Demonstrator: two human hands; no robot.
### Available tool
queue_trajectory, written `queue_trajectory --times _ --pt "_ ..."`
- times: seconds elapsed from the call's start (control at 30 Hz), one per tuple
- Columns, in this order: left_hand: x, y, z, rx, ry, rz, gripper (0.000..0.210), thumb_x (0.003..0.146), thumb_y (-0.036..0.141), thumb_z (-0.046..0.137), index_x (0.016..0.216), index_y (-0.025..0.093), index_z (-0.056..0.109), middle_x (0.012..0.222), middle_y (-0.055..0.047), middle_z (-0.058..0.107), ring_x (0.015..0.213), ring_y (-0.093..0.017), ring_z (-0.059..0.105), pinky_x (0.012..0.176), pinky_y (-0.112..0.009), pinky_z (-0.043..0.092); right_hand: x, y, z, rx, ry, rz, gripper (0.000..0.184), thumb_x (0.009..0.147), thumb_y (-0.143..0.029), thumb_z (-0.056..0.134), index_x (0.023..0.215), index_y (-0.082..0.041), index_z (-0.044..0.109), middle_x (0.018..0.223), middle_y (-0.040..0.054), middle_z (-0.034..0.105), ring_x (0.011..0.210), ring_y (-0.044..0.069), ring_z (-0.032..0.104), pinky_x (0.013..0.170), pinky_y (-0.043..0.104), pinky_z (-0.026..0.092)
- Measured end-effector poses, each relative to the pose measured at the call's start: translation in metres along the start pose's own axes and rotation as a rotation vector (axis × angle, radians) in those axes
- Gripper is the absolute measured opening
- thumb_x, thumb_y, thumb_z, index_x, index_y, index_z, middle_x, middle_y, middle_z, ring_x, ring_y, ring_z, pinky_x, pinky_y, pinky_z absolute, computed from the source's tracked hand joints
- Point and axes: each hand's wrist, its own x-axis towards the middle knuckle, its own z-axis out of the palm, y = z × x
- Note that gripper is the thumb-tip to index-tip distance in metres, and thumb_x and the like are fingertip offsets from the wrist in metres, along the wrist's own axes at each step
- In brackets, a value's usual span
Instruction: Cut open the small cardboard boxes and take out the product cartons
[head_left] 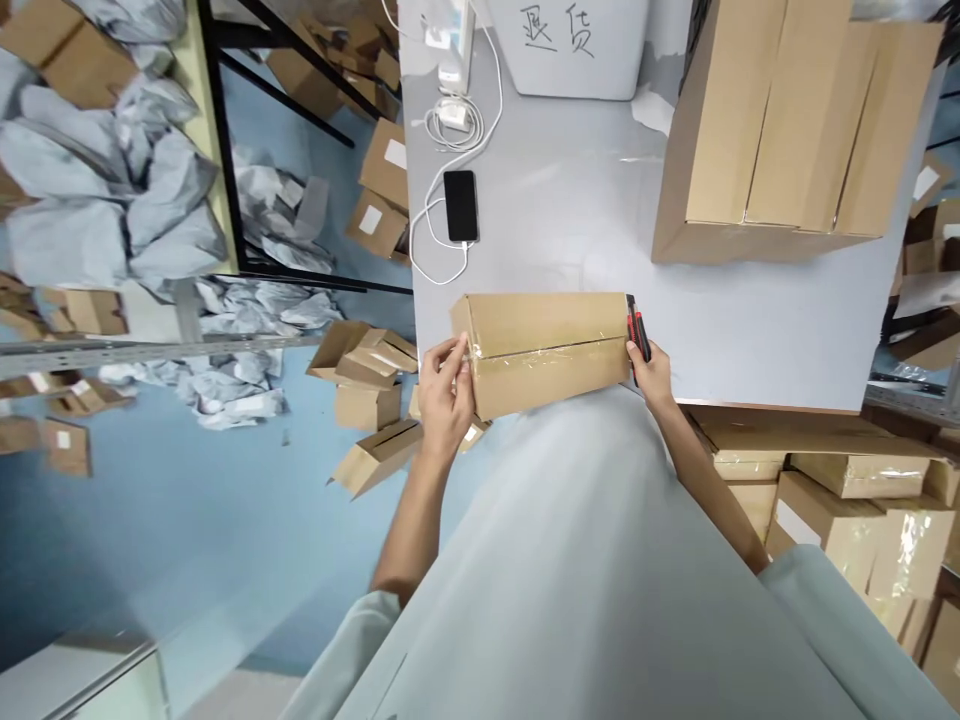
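Note:
A long, narrow cardboard box with clear tape along its seam lies at the table's front edge, close to my body. My left hand is closed at the box's left end, its fingertips against the corner. In my right hand is a red and black box cutter, which points away from me beside the box's right end. The fingers of this hand also touch that end. Whether the cutter's blade is out, I cannot tell.
On the grey table are a phone on a white cable, a power strip, a grey bin with handwriting and large cartons. Boxes lie on the floor at left; taped boxes are stacked below right. Grey parcels fill a shelf.

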Motion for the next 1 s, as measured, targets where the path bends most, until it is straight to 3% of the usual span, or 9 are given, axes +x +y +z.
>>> queue_trajectory --times 0.1,0.27,0.37,0.47,0.6,0.7,0.83,1.0 --pt "0.001 -0.002 0.011 -0.127 -0.06 -0.096 0.061 0.114 0.057 0.042 0.152 0.021 0.073 0.147 -0.017 0.073 0.141 -0.029 0.068 0.124 -0.047 0.053 -0.011 -0.014 -0.019 -0.071 0.069 -0.07 0.057 0.091 -0.077 0.056 0.088 -0.021 0.064 0.08 0.003 0.066 0.079 0.021 0.056 0.077 0.033 0.049" --pt "0.021 -0.002 0.056 -0.367 -0.236 -0.208 0.062 0.109 0.048 0.036 0.148 0.017 0.074 0.16 -0.016 0.069 0.155 -0.029 0.06 0.131 -0.048 0.047 -0.034 -0.031 -0.062 -0.186 0.195 -0.099 0.051 0.097 -0.069 0.057 0.093 -0.02 0.067 0.082 0.0028 0.068 0.079 0.02 0.056 0.077 0.033 0.049" --pt "0.029 0.002 0.082 -0.49 -0.309 -0.248 0.061 0.105 0.045 0.04 0.146 0.016 0.074 0.159 -0.016 0.071 0.158 -0.029 0.058 0.133 -0.047 0.045 -0.044 -0.027 -0.077 -0.223 0.237 -0.086 0.051 0.098 -0.07 0.056 0.094 -0.02 0.067 0.084 0.0035 0.069 0.081 0.021 0.057 0.079 0.034 0.051" --pt "0.03 0.003 0.096 -0.565 -0.296 -0.288 0.058 0.104 0.047 0.047 0.145 0.017 0.074 0.158 -0.015 0.071 0.156 -0.028 0.06 0.129 -0.046 0.05 -0.052 -0.015 -0.08 -0.216 0.251 -0.058 0.058 0.095 -0.076 0.056 0.098 -0.019 0.067 0.089 0.006 0.071 0.085 0.023 0.06 0.082 0.036 0.054" --pt "0.026 -0.002 0.094 -0.505 -0.192 -0.378 0.043 0.1 0.049 0.064 0.126 0.018 0.079 0.139 -0.015 0.08 0.125 -0.025 0.077 0.107 -0.038 0.063 -0.063 -0.006 -0.068 -0.191 0.238 -0.022 0.059 0.094 -0.077 0.056 0.098 -0.02 0.066 0.087 0.0046 0.07 0.081 0.021 0.059 0.08 0.036 0.053" --pt "0.025 -0.007 0.086 -0.504 -0.211 -0.442 0.032 0.094 0.043 0.077 0.113 0.017 0.079 0.119 -0.012 0.084 0.1 -0.022 0.079 0.092 -0.033 0.066 -0.07 -0.009 -0.056 -0.252 0.307 -0.034 0.056 0.095 -0.075 0.054 0.094 -0.021 0.064 0.084 0.0037 0.068 0.079 0.021 0.057 0.078 0.035 0.051" --pt "0.025 -0.006 0.077 -0.517 -0.27 -0.456 0.026 0.089 0.033 0.083 0.109 0.017 0.078 0.111 -0.011 0.084 0.099 -0.024 0.081 0.089 -0.035 0.068 -0.075 -0.014 -0.047 -0.306 0.368 -0.054 0.056 0.096 -0.074 0.052 0.098 -0.02 0.065 0.086 0.0049 0.068 0.082 0.022 0.057 0.08 0.035 0.05" --pt "0.023 -0.005 0.073 -0.506 -0.313 -0.38 0.019 0.091 0.028 0.079 0.108 0.018 0.077 0.121 -0.011 0.081 0.102 -0.026 0.082 0.089 -0.037 0.069 -0.079 -0.012 -0.049 -0.364 0.361 -0.053 0.062 0.098 -0.075 0.049 0.107 -0.016 0.068 0.09 0.0069 0.07 0.085 0.023 0.059 0.083 0.037 0.052"
